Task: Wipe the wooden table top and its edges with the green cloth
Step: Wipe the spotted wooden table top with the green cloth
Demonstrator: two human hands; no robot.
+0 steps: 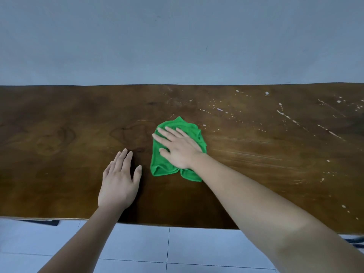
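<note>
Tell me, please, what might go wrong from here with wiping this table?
1. The green cloth lies bunched under the flat right hand, pressed but not gripped, so it may slip out or fold further.
2. White specks and streaks cover the right part of the table; one pass may smear or miss them.
3. The left hand rests flat on the wood and could leave the patch beneath unwiped.
</note>
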